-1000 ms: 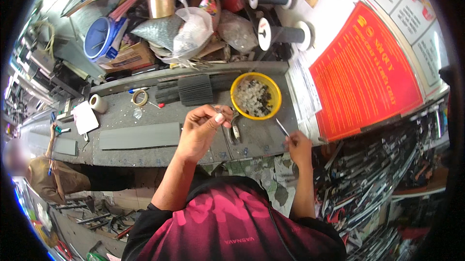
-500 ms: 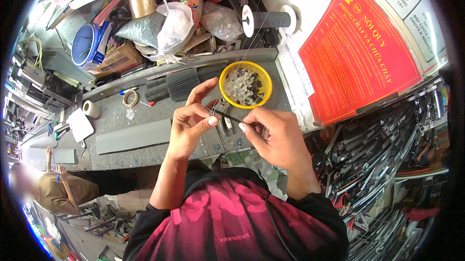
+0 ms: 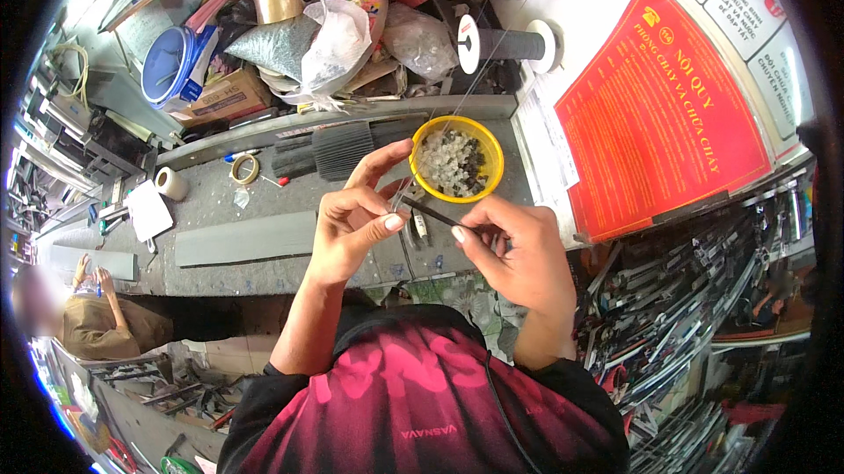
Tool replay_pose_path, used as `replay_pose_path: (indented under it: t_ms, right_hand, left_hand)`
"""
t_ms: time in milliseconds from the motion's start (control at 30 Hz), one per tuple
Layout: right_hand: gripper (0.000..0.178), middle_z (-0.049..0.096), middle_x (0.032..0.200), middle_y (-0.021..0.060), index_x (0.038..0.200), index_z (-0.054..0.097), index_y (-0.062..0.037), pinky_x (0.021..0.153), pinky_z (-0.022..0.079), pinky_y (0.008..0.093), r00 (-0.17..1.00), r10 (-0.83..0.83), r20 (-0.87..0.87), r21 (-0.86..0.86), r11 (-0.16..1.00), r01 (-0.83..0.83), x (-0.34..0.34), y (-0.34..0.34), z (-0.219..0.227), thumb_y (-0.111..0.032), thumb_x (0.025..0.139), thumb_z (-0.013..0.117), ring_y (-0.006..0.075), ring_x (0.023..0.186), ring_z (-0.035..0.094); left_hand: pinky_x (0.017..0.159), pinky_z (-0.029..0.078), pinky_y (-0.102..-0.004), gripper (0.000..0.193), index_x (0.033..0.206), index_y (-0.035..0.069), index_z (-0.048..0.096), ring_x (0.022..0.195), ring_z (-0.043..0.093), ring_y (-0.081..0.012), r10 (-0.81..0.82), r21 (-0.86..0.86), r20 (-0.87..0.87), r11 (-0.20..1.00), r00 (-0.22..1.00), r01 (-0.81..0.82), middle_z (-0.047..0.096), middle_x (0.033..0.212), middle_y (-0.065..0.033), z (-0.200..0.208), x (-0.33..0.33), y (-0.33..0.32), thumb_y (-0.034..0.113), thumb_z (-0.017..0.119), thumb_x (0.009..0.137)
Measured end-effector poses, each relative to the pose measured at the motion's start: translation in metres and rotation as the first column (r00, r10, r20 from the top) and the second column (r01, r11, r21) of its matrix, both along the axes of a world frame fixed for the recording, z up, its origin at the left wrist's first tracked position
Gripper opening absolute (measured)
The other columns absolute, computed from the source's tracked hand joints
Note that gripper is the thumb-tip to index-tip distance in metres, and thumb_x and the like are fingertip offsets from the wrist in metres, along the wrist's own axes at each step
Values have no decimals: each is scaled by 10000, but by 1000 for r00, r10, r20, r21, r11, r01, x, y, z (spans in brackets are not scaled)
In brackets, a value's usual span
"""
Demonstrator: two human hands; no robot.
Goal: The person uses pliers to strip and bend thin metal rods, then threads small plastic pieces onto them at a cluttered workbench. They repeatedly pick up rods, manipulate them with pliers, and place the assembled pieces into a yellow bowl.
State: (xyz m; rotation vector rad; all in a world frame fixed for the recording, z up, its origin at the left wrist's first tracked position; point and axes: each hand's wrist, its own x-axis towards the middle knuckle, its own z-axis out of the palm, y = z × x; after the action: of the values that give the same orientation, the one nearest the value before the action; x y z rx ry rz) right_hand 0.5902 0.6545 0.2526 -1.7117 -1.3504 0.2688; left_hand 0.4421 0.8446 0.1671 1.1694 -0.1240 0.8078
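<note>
Thin black rod (image 3: 437,214) is gripped at its lower end between thumb and forefinger of our right hand (image 3: 523,254), the other fingers curled in behind it. From that grip it slants up and leftward to the fingertips of our left hand (image 3: 345,232); whether its far end touches them, we cannot tell. Our left thumb and forefinger pinch fine grey threads (image 3: 403,191), while other fingers of that hand stand raised and spread above the pinch. From our left fingertips the threads climb to the right, past the yellow bowl (image 3: 499,177), which sits just beyond our fingers with small clear and black pieces (image 3: 450,157) inside. Below the rod, between our two hands, a pale-handled tool (image 3: 420,226) shows partly, the rest hidden. Left of our left fingers lies a long flat grey panel (image 3: 251,241), and beyond them a pleated black mesh stack (image 3: 344,151). Well past our right fingers, a white-flanged spool of dark cord (image 3: 510,45) is mounted.
</note>
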Motion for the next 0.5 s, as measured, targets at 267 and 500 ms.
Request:
replay_pose_path:
  t_ms: [267,500]
  right_hand:
    - [118,685,706,28,921,716,-19,514,434,257,999,28,33,133,991,-33,-16,12,15,-36,905,832,68,563,591]
    - [123,676,695,29,934,702,-8,512,421,247,998,-35,51,158,987,27,-20,18,20,-29,914,821,52,563,576]
  left_hand:
    - [1254,307,-662,109,867,57,738,1588,351,-459,22,159,77,987,997,-34,479,1632,-282,20,6,-4,109,831,889]
    - [1265,312,-609,50,874,28,779,1526,453,-440,-85,102,131,992,988,72,677,1432,-267,31,24,0,30,826,889]
